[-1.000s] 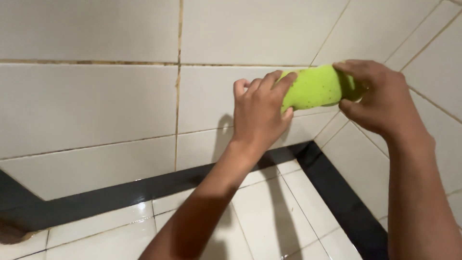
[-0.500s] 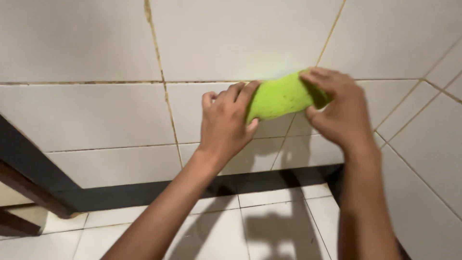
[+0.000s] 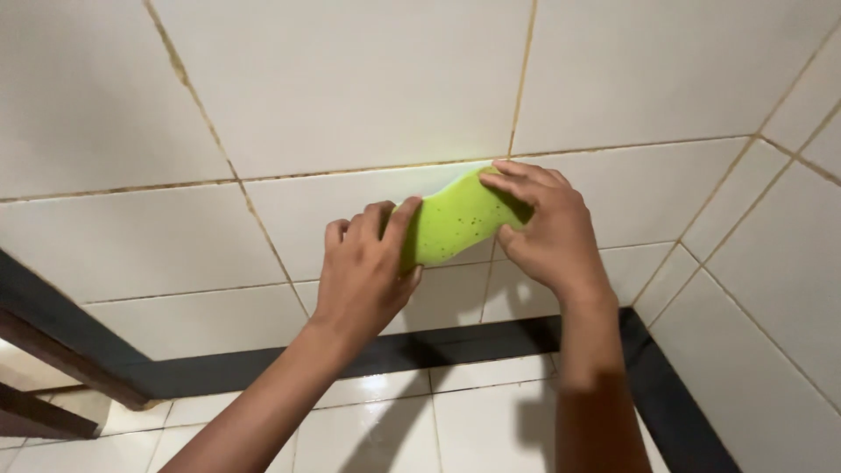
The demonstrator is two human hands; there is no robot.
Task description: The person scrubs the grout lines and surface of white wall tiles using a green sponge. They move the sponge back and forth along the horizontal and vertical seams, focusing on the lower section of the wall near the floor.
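A bright green sponge [image 3: 455, 223] with small dark specks is pressed flat against the white tiled wall [image 3: 350, 88]. My left hand [image 3: 368, 271] grips its left end, fingers curled over the top edge. My right hand [image 3: 547, 232] holds its right end, thumb below and fingers above. Both forearms reach up from the bottom of the view. The sponge sits just below a stained horizontal grout line.
A black tile band [image 3: 438, 346] runs along the wall's base and turns at the corner on the right, where a second tiled wall [image 3: 771, 263] meets it. Glossy white floor tiles [image 3: 394, 420] lie below. A dark wooden frame [image 3: 53, 359] shows at lower left.
Both hands and the sponge have shifted left along the wall, away from the corner. The view has swung, and the wooden frame has come into sight at lower left.
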